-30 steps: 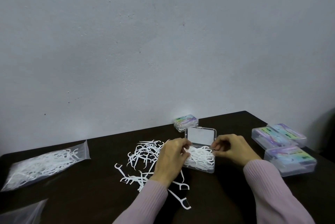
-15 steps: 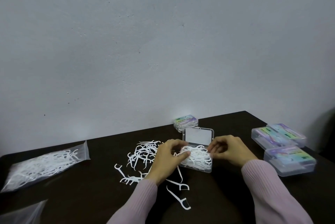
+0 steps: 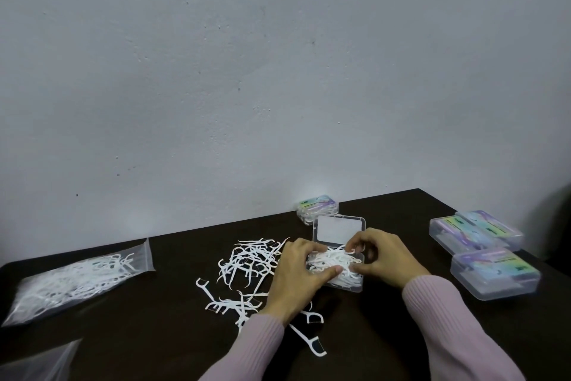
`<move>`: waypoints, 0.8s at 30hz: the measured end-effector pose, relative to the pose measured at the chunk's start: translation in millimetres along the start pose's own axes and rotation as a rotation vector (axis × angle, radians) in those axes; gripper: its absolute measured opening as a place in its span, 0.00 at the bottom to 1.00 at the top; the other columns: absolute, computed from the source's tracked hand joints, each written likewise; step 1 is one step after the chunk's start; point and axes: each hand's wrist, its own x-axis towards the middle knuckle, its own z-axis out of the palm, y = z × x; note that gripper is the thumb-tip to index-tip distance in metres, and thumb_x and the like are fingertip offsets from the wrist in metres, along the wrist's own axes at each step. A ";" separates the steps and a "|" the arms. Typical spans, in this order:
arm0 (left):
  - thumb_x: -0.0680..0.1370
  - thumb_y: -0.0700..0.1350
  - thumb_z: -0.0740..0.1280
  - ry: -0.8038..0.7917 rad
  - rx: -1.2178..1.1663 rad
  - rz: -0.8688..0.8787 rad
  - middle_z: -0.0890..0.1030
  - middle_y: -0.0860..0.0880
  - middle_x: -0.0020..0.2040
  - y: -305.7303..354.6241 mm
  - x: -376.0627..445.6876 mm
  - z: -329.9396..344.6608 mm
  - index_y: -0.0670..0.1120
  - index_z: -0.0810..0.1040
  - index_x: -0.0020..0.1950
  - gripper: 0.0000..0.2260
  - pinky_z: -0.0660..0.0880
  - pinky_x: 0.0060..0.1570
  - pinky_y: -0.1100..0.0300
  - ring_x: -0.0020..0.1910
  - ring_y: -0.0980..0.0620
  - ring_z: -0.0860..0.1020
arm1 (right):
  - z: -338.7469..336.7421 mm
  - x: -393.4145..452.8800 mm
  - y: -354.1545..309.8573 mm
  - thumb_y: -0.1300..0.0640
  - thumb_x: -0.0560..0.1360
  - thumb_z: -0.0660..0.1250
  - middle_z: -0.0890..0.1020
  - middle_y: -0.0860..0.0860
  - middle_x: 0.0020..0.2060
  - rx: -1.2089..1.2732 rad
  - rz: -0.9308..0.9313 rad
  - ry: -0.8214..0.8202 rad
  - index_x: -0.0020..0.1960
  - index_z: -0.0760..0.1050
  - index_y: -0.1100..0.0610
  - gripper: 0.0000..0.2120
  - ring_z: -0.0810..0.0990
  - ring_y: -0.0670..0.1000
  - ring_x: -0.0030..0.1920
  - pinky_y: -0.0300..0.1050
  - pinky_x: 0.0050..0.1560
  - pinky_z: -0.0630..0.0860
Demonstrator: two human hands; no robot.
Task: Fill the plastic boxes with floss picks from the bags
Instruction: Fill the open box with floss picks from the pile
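Observation:
An open clear plastic box (image 3: 349, 285) with its lid upright stands mid-table, heaped with white floss picks (image 3: 332, 260). My left hand (image 3: 295, 277) grips the heap from the left, thumb across its front. My right hand (image 3: 384, 258) curls over the box's right side and pinches picks at the top of the heap. A loose pile of floss picks (image 3: 247, 260) lies left of the box, with a few more near my left wrist. A clear zip bag (image 3: 74, 280) full of picks lies at the far left.
A closed box (image 3: 316, 207) with a coloured label sits behind the open one by the wall. Three closed labelled boxes (image 3: 494, 272) are grouped at the right edge of the dark table (image 3: 154, 334). Another clear bag's corner (image 3: 40, 362) shows at bottom left.
Both hands have closed in over the box. The heap of picks is now gathered between them, with my right fingers reaching onto its top.

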 end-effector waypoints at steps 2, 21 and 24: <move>0.69 0.60 0.71 0.021 0.042 0.005 0.74 0.58 0.52 3.4 -1.3 2.6 0.55 0.77 0.55 0.17 0.67 0.55 0.68 0.54 0.64 0.69 | 2.1 1.2 2.0 0.58 0.68 0.73 0.73 0.42 0.50 -0.040 -0.047 -0.002 0.56 0.74 0.46 0.19 0.73 0.39 0.45 0.30 0.44 0.70; 0.80 0.48 0.61 -0.006 -0.055 -0.017 0.75 0.57 0.61 -5.4 1.1 3.4 0.53 0.78 0.61 0.11 0.68 0.62 0.65 0.61 0.62 0.70 | -1.3 3.9 4.9 0.55 0.72 0.70 0.77 0.44 0.51 -0.144 -0.034 -0.041 0.50 0.78 0.49 0.07 0.76 0.43 0.49 0.36 0.52 0.75; 0.79 0.48 0.62 -0.015 -0.105 -0.048 0.76 0.57 0.61 -10.4 2.4 3.9 0.54 0.78 0.59 0.10 0.72 0.63 0.54 0.62 0.59 0.71 | -3.1 2.4 4.5 0.55 0.72 0.70 0.78 0.46 0.47 -0.118 -0.011 -0.021 0.48 0.77 0.49 0.06 0.77 0.43 0.46 0.38 0.51 0.77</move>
